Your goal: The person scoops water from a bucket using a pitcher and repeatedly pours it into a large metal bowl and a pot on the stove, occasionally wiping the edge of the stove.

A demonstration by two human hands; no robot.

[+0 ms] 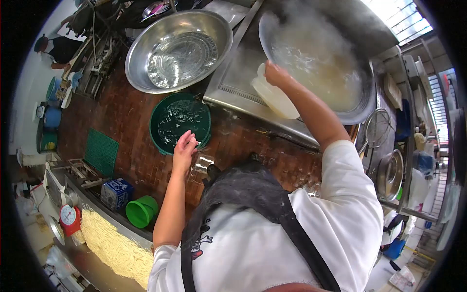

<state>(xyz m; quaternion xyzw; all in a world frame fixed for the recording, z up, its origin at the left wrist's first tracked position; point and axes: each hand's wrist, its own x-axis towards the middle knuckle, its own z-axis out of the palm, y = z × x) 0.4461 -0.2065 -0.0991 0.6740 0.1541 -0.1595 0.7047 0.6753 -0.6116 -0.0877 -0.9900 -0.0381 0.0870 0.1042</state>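
Observation:
My right hand (pixel 277 74) is closed on a pale, translucent plastic pitcher (pixel 277 99), gripping its upper end. The pitcher hangs over the near edge of the steel stove top (pixel 233 87), with cloudy liquid showing inside. Right beside it, a big wok (pixel 357 109) holds steaming, cloudy water. My left hand (pixel 184 148) has its fingers loosely bent and apart, with nothing visible in them. It hovers over the near rim of a dark green tub (pixel 154 124) of rippling water. Behind the tub stands a wide steel basin (pixel 138 68) with clear water in it.
A wire strainer (pixel 378 127) and a steel bowl (pixel 390 174) are at the right. At the lower left, noodles (pixel 114 246) lie on a counter near a red scale (pixel 70 217) and a green bucket (pixel 141 212). The brick floor (pixel 124 117) looks wet. Another person (pixel 65 51) is far left.

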